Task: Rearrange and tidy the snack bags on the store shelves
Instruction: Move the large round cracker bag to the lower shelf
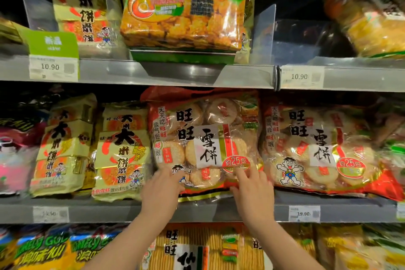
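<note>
A big clear-and-red bag of round rice crackers (203, 138) stands upright in the middle of the middle shelf (114, 206). My left hand (161, 190) lies on its lower left corner with straight fingers touching the front. At the lower right corner, my right hand (252, 190) presses the bag's face with straight fingers. A second bag of the same kind (317, 149) leans just to the right. Two yellow rice cracker bags (122, 151) (63, 149) stand to the left.
On the upper shelf (153, 72) a green-orange snack bag (186, 6) sits between clear dividers (263, 35), with a yellow bag (81, 6) left of it and another bag (372, 24) far right. Price tags (303, 213) line the shelf rails. More bags (197, 247) fill the lowest shelf.
</note>
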{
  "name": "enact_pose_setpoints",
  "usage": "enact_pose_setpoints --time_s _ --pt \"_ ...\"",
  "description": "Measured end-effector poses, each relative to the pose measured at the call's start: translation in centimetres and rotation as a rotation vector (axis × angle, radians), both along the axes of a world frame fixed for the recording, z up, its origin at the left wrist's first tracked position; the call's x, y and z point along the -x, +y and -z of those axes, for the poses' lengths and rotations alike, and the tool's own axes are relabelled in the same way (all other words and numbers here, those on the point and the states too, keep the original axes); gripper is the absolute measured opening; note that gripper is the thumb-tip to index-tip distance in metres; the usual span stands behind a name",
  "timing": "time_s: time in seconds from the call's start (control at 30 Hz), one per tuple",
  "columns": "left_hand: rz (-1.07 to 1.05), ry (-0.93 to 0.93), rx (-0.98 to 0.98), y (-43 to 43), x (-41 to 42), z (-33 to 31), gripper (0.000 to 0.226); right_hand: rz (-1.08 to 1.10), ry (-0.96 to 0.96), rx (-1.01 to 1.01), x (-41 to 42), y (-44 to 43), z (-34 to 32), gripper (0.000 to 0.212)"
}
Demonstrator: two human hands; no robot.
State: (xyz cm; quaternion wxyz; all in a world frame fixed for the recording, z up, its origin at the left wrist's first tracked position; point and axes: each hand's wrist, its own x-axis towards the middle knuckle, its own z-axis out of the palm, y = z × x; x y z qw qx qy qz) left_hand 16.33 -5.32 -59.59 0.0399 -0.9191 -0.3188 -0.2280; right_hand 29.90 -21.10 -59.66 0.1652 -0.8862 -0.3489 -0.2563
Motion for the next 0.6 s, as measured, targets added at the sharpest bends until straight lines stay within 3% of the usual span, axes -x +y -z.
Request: enact_pose_setpoints --time_s 0.17,0.3,0.6 --pt "0.028 0.023 -0.043 1.2 -1.0 -0.9 0.019 -0.016 -0.039 0.071 -1.7 1.7 -2.0 0.03" --pt "0.026 0.063 -0.111 2.6 -1.8 -2.0 0.022 -0.008 -0.12 0.012 -1.3 1.8 -2.0 0.029" --pt "0.113 0.075 0.023 2.1 -0.7 -0.6 0.024 -0.115 -0.005 0.183 -1.9 0.3 -0.3 0.022"
